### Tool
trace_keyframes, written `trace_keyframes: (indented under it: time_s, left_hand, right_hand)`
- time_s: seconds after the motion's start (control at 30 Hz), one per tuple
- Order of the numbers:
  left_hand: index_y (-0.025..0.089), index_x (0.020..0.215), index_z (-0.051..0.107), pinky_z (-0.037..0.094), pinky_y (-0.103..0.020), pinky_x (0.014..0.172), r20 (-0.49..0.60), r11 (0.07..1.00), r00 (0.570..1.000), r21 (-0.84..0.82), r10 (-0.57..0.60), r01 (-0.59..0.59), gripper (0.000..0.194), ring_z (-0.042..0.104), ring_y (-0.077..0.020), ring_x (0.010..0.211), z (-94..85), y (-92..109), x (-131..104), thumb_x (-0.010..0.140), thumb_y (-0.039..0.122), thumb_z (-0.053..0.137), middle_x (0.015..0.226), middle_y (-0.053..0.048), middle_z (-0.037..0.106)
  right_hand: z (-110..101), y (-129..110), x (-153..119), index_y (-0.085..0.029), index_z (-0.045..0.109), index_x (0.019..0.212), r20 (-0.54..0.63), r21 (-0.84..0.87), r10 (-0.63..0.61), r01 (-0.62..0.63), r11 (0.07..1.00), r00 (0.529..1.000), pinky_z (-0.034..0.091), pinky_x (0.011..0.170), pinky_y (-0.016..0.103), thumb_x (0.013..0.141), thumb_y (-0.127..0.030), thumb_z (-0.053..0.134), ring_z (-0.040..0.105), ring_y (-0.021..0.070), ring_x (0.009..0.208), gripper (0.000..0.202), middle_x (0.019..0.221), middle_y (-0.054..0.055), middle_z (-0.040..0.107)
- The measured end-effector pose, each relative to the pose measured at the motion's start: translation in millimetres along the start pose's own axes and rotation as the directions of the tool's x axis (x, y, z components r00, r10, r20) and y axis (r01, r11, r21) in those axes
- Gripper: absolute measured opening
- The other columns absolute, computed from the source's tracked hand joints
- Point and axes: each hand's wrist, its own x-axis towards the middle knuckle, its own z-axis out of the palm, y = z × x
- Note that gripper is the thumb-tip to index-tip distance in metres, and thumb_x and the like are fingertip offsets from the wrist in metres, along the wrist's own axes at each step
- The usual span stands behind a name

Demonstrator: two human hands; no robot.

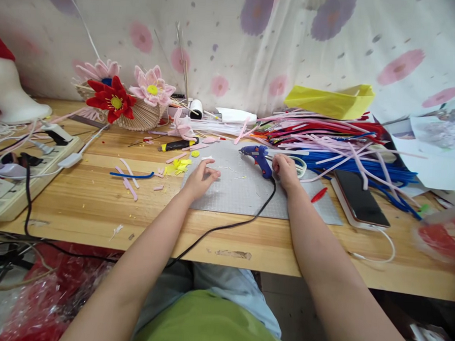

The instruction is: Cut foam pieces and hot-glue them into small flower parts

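Note:
My left hand (202, 181) hovers over the left part of the grey cutting mat (244, 204), its thumb and fingers apart with nothing between them. A thin pale strand (227, 168) and a small yellow-tipped piece (240, 178) lie close by on the mat. My right hand (286, 169) is closed beside the blue glue gun (259, 159), fingers curled; what they hold, if anything, is hidden. A clear glue stick (287, 152) sticks out of the gun's back. Just behind that hand shows a pale looped object (301, 167), partly covered. A small red petal-like piece (319, 195) lies to the right.
Pipe cleaners (324, 140) are heaped at the back right, near a phone (361, 198). Yellow scraps (179, 166) and a utility knife (178, 144) lie left of the mat. Fluffy flowers (114, 103) stand behind. The gun's black cord (224, 225) crosses the table; a power strip (32, 175) sits left.

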Motion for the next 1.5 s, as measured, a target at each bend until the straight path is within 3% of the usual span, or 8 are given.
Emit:
trace_keyframes:
  time_s: [0.23, 0.4, 0.5, 0.63, 0.8, 1.0, 1.27, 1.5]
  left_hand:
    - [0.022, 0.106, 0.050, 0.044, -0.036, 0.092, -0.093, 0.998, 0.995, -0.047, 0.042, -0.047, 0.033, 0.066, -0.0159, 0.087, -2.2, -8.6, 5.7, 0.080, 0.041, 0.057, 0.075, -0.002, 0.070]
    - [0.020, 0.098, 0.049, 0.046, -0.039, 0.091, -0.179, 0.981, 0.984, -0.191, 0.007, -0.042, 0.028, 0.067, -0.0155, 0.079, -7.0, -16.7, 12.7, 0.079, 0.038, 0.058, 0.074, 0.000, 0.070]
    - [0.020, 0.097, 0.048, 0.046, -0.039, 0.093, -0.193, 0.970, 0.981, -0.243, -0.018, -0.030, 0.025, 0.068, -0.0153, 0.082, -7.2, -18.5, 13.2, 0.078, 0.032, 0.059, 0.075, 0.000, 0.071]
    - [0.020, 0.097, 0.047, 0.043, -0.040, 0.097, -0.161, 0.944, 0.987, -0.328, -0.024, -0.030, 0.026, 0.068, -0.0158, 0.089, -5.0, -16.2, 11.9, 0.077, 0.030, 0.061, 0.082, -0.002, 0.072]
    - [0.019, 0.099, 0.047, 0.045, -0.040, 0.094, -0.088, 0.919, 0.995, -0.393, -0.038, 0.000, 0.028, 0.068, -0.0174, 0.089, 3.5, -10.8, 8.8, 0.076, 0.031, 0.061, 0.084, -0.005, 0.072]
    - [0.019, 0.094, 0.050, 0.049, -0.033, 0.083, -0.187, 0.942, 0.982, -0.332, -0.018, -0.046, 0.027, 0.067, -0.0138, 0.081, 6.6, -7.4, 10.9, 0.071, 0.022, 0.065, 0.087, -0.003, 0.067]
    - [0.020, 0.082, 0.044, 0.036, -0.017, 0.048, -0.662, 0.972, 0.749, -0.188, -0.022, -0.138, 0.011, 0.044, -0.0046, 0.046, -26.8, -8.7, 23.0, 0.078, 0.012, 0.050, 0.061, 0.007, 0.047]
    - [0.021, 0.091, 0.042, 0.033, -0.019, 0.047, -0.591, 0.977, 0.802, -0.107, 0.088, -0.186, 0.013, 0.040, -0.0063, 0.043, -24.5, -7.8, 20.3, 0.081, 0.017, 0.050, 0.056, 0.008, 0.047]
  right_hand:
    - [-1.9, 0.1, -0.3, -0.021, 0.038, 0.050, -0.021, -0.078, -0.033, 0.032, 0.996, 0.999, 0.026, 0.047, 0.027, 0.075, -0.036, 0.043, 0.033, 0.0107, 0.047, 0.029, 0.047, -0.002, 0.036]
    - [1.2, -24.6, -13.7, -0.021, 0.028, 0.046, -0.198, -0.403, -0.395, 0.292, 0.867, 0.897, 0.021, 0.052, 0.028, 0.075, -0.033, 0.042, 0.025, 0.0092, 0.047, 0.034, 0.045, -0.004, 0.023]
    - [24.9, -48.9, -31.1, -0.020, 0.031, 0.046, -0.034, -0.499, -0.525, 0.441, 0.746, 0.850, 0.025, 0.054, 0.028, 0.077, -0.029, 0.043, 0.033, 0.0098, 0.049, 0.034, 0.046, -0.002, 0.033]
    - [73.8, -69.8, -51.8, -0.019, 0.052, 0.058, 0.346, -0.526, -0.405, 0.533, 0.663, 0.846, 0.027, 0.056, 0.027, 0.083, -0.035, 0.048, 0.046, 0.0120, 0.057, 0.030, 0.057, 0.001, 0.053]
    - [110.6, -70.2, -57.3, -0.020, 0.067, 0.091, 0.440, -0.553, -0.239, 0.471, 0.687, 0.866, 0.029, 0.059, 0.026, 0.083, -0.045, 0.055, 0.056, 0.0145, 0.069, 0.029, 0.072, 0.002, 0.065]
    - [107.8, -66.1, -52.7, -0.020, 0.067, 0.088, 0.445, -0.596, -0.218, 0.469, 0.652, 0.868, 0.028, 0.059, 0.027, 0.088, -0.035, 0.049, 0.059, 0.0157, 0.074, 0.024, 0.081, 0.004, 0.070]
    - [96.4, -61.7, -44.7, -0.020, 0.066, 0.090, 0.545, -0.637, -0.192, 0.552, 0.538, 0.816, 0.032, 0.063, 0.028, 0.088, -0.035, 0.052, 0.060, 0.0181, 0.082, 0.021, 0.088, 0.006, 0.070]
    - [96.5, -61.5, -45.8, -0.020, 0.066, 0.099, 0.580, -0.638, -0.175, 0.577, 0.510, 0.795, 0.037, 0.070, 0.029, 0.091, -0.029, 0.044, 0.061, 0.0195, 0.092, 0.025, 0.100, 0.008, 0.069]
